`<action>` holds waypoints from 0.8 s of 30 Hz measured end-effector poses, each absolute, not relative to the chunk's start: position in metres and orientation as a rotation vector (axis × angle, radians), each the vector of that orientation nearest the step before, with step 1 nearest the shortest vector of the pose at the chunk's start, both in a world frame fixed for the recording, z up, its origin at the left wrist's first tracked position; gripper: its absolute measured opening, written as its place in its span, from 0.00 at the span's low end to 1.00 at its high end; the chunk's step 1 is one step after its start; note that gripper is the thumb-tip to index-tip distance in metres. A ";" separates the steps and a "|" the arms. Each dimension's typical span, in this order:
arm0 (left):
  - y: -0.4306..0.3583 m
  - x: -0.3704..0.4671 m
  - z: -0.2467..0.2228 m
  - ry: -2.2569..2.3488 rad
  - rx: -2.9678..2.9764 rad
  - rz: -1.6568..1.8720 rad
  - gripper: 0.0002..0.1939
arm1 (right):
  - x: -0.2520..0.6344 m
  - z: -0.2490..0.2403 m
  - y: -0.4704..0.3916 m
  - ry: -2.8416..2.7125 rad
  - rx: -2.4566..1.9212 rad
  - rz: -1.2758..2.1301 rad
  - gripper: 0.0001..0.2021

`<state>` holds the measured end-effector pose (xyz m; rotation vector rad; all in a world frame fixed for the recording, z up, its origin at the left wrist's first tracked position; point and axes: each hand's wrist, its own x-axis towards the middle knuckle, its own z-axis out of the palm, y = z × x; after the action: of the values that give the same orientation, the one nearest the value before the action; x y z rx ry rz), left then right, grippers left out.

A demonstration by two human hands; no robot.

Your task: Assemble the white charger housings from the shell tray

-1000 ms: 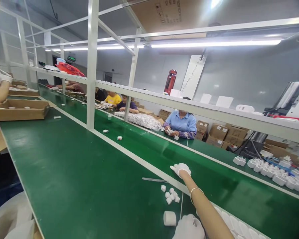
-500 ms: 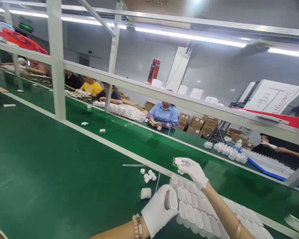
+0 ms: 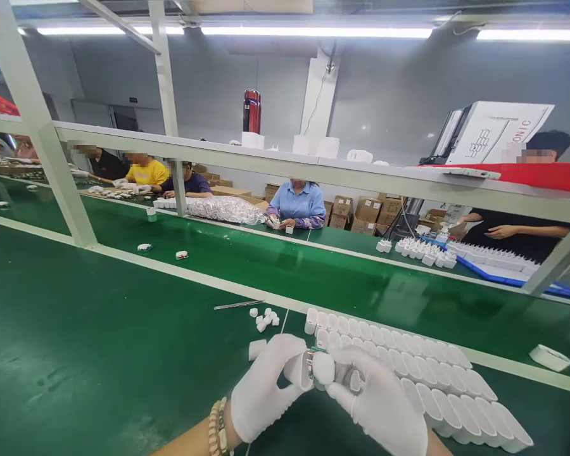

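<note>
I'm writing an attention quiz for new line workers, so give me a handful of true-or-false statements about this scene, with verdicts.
1. The left hand holds a white cup. True.
2. Both hands are bare. False: both wear white gloves.
3. The right hand holds a part with a rounded white piece. True.
4. The rows of white cups stand left of the cluster of small white pieces. False: they stand to its right.
5. A beaded bracelet circles the left wrist. True.
</note>
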<state>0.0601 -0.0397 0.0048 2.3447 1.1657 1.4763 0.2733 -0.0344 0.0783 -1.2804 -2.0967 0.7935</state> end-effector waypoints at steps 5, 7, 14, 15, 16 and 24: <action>-0.041 0.058 0.001 1.162 2.400 1.461 0.27 | 0.270 0.069 -0.041 -2.276 -1.277 0.645 0.13; -0.040 0.058 0.000 1.107 2.431 1.480 0.29 | 0.267 0.069 -0.044 -2.320 -1.321 0.579 0.12; -0.044 0.059 0.000 1.115 2.396 1.402 0.31 | 0.263 0.072 -0.052 -2.319 -1.455 0.598 0.14; -0.045 0.059 0.000 1.113 2.396 1.406 0.31 | 0.264 0.069 -0.053 -2.312 -1.488 0.582 0.14; -0.045 0.059 -0.001 1.107 2.397 1.412 0.30 | 0.265 0.064 -0.055 -2.302 -1.531 0.556 0.14; -0.043 0.059 -0.004 1.017 2.429 1.482 0.29 | 0.265 0.033 -0.072 -2.221 -1.630 0.123 0.17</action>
<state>0.0587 -0.0430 -0.0040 2.4294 1.0167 1.4822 0.2649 -0.0722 0.0332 -1.6304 -2.2206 0.1231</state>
